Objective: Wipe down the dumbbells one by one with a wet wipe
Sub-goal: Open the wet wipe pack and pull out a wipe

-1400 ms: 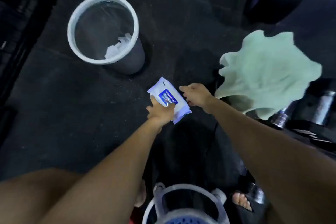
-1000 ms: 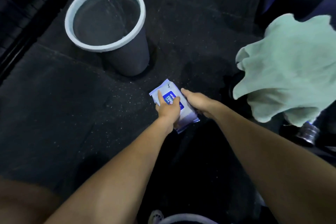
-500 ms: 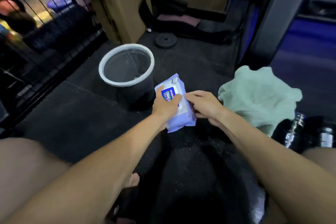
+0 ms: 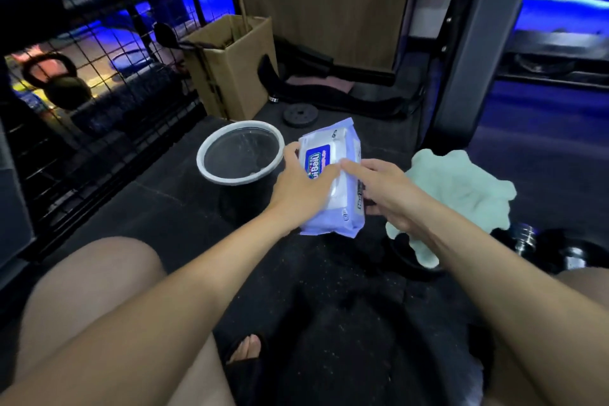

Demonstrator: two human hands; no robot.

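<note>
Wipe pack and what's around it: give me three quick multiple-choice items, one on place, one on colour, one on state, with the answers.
1. Where is the bin relative to the wipe pack?
A. To its left
B. To its right
C. Under the cloth

2. What colour is the cloth on the floor?
A. Red
B. Pale green
C. Black

3. How is the wipe pack held?
A. Lying untouched on the floor
B. Resting inside the bin
C. Lifted off the floor, both hands on it

Answers:
1. A, the white-rimmed bin stands left of the pack.
2. B, the crumpled cloth is pale green, lying beside the dumbbells.
3. C, the left hand grips its left side and the right hand has fingers on its top.
</note>
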